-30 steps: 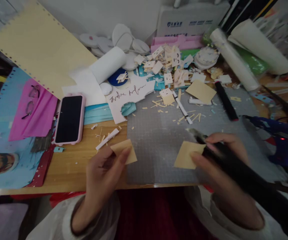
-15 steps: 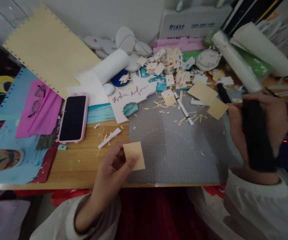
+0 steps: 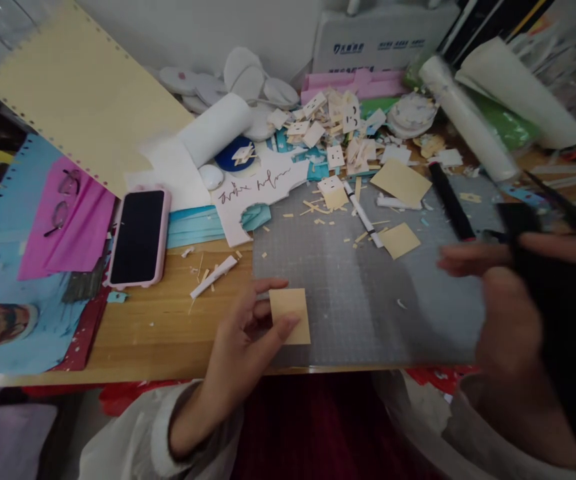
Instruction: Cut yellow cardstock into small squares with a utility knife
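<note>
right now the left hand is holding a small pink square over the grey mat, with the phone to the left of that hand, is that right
Not quite: the small square is pale yellow, not pink, as the head view shows. The left hand does hold it over the grey mat, with the phone to that hand's left.

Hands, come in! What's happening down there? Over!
Left hand: pinching cream paper square. Right hand: at black object, grip unclear. Ahead: white pen, loose square.

left sleeve point(image 3: 131, 440): off-white, loose | left cuff point(image 3: 161, 427): pale | right sleeve point(image 3: 481, 443): off-white
</note>
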Tool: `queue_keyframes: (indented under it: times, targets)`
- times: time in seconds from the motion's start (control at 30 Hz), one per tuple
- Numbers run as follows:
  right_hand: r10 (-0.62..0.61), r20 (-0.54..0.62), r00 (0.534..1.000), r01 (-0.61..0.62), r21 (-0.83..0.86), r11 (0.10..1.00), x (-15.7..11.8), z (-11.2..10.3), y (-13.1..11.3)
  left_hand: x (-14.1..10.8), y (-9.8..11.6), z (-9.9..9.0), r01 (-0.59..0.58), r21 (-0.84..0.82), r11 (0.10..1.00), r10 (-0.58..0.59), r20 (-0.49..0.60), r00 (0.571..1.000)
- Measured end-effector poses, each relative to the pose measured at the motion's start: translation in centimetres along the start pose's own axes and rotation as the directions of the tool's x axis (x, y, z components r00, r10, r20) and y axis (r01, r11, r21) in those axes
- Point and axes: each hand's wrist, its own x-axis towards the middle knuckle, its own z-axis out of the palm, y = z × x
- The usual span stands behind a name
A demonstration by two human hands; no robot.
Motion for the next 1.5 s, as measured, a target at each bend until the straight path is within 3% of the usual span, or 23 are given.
queue_keyframes:
  times: [0.07, 0.2, 0.3, 0.47, 0.57, 0.7, 0.77, 0.87, 0.93, 1.07, 1.3, 1.5]
  targets:
    - [0.007, 0.124, 0.992, -0.005, -0.017, 1.000, -1.0, 1.1, -0.4, 0.0, -0.3, 0.3, 0.011, 0.005, 1.000, -0.011, 0.013, 1.000]
    - [-0.030, 0.408, 0.913, -0.018, 0.113, 0.993, -3.4, 3.9, 0.7, 0.0, -0.9, 0.8, -0.008, 0.053, 0.999, 0.006, 0.041, 0.999]
    - [-0.044, 0.487, 0.872, -0.054, 0.185, 0.981, -4.8, 5.5, 1.4, 0.1, -1.2, 1.0, -0.048, 0.096, 0.994, 0.042, 0.068, 0.997]
    - [-0.011, 0.499, 0.867, -0.079, 0.157, 0.984, -4.7, 6.5, 1.9, 0.5, -1.6, -0.4, -0.164, 0.301, 0.940, 0.168, 0.011, 0.986]
    - [0.013, 0.539, 0.842, -0.077, 0.095, 0.992, -3.9, 6.7, 2.3, 0.4, -1.5, -2.2, -0.263, 0.536, 0.802, 0.323, -0.019, 0.946]
    - [-0.025, 0.670, 0.742, -0.002, 0.039, 0.999, -2.8, 6.8, 2.4, 0.2, -1.1, -4.0, -0.403, 0.781, 0.478, 0.483, 0.150, 0.863]
    - [-0.037, 0.695, 0.718, 0.020, 0.032, 0.999, -2.5, 6.8, 2.3, 0.3, -1.1, -4.3, -0.500, 0.791, 0.353, 0.523, 0.276, 0.806]
    - [-0.054, 0.684, 0.728, 0.058, 0.017, 0.998, -2.6, 6.8, 2.1, 0.8, -1.1, -4.0, -0.646, 0.735, 0.206, 0.577, 0.442, 0.687]
    - [-0.047, 0.676, 0.736, 0.078, -0.015, 0.997, -2.8, 6.8, 2.1, 1.1, -1.2, -3.6, -0.687, 0.713, 0.140, 0.558, 0.516, 0.650]
    - [-0.033, 0.667, 0.744, 0.086, -0.047, 0.995, -3.3, 7.0, 2.1, 1.7, -1.2, -3.0, -0.711, 0.696, 0.099, 0.450, 0.606, 0.656]
    - [-0.090, 0.606, 0.790, 0.113, 0.001, 0.994, -4.9, 5.5, 2.6, 1.8, -1.4, -2.9, -0.690, 0.718, 0.092, 0.405, 0.606, 0.684]
    - [-0.224, 0.630, 0.743, 0.250, 0.049, 0.967, -5.3, 4.0, 3.4, 1.7, -1.4, -2.8, -0.685, 0.723, 0.090, 0.415, 0.598, 0.686]
